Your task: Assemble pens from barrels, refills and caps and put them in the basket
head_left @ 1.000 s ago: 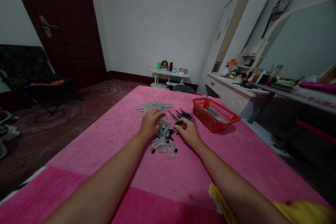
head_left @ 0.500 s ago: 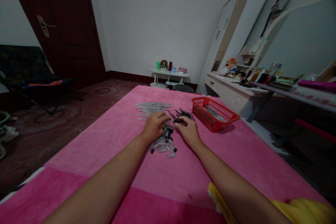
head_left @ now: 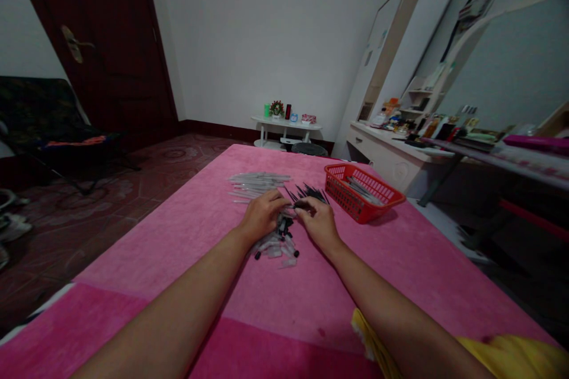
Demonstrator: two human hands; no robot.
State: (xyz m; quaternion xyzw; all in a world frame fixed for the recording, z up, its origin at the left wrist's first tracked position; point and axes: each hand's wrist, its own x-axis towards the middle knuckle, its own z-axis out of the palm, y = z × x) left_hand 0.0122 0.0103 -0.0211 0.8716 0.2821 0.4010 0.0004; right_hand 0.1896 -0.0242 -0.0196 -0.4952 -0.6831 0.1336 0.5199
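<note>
My left hand [head_left: 265, 213] is closed in a pinch on a pale pen part, mostly hidden by the fingers. Facing it, my right hand [head_left: 317, 220] pinches a small black pen part [head_left: 297, 206]; the fingertips of both hands nearly meet. Beneath them lies a heap of clear pen caps [head_left: 274, 247] and small black pieces [head_left: 285, 225]. Clear pen barrels [head_left: 258, 180] are laid in a pile beyond my left hand. Just past my right hand is a bunch of thin, dark, pointed sticks [head_left: 311, 190], like pen refills.
A red plastic basket [head_left: 355, 208] holding several pens or barrels stands right of my right hand. Everything rests on a pink cloth [head_left: 178, 266]. Yellow fabric [head_left: 511, 358] lies by my right forearm. A dressing table [head_left: 400, 151] is at the right.
My left hand has shifted slightly right, bringing its fingertips closer to the black part in my right hand. The piles and basket stay put.
</note>
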